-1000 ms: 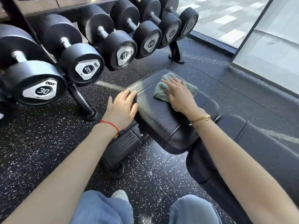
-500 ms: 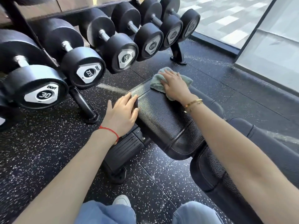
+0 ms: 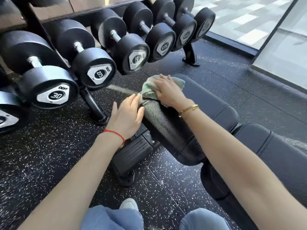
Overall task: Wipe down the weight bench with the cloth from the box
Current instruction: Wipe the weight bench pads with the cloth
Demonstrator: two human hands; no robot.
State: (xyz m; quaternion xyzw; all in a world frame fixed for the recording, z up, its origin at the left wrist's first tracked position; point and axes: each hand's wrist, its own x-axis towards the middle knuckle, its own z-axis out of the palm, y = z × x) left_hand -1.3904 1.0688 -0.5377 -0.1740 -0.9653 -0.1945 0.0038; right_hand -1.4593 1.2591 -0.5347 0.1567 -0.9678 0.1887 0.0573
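Right hand: the right hand is laid flat, fingers straight and spread, pressing down on the cloth at the far left corner of the bench pad; nothing is gripped.
Left hand: the left hand is rested on the left edge of the same pad, just near of the cloth, fingers relaxed and lightly bent over the edge; no grasp is seen.
Cloth: a pale green cloth is bunched under the right palm, its folds showing to the left and far side of the fingers, touching the pad.
Weight bench: the weight bench is seen as a black textured pad running from far left to near right, with a second pad beside it on the right, partly hidden by the right forearm.
Wrists: a red string is worn on the left wrist, a gold bangle on the right.
Bench base: a black ribbed foot is seen below the pad, near the left wrist.
Surroundings: a row of black dumbbells is held on a rack to the left and far side, close to the bench end; one is marked 30.
Floor: black rubber floor speckled white.
Room: a glass wall stands on the far right.
Near edge: blue trouser knees and a white shoe tip are in view.
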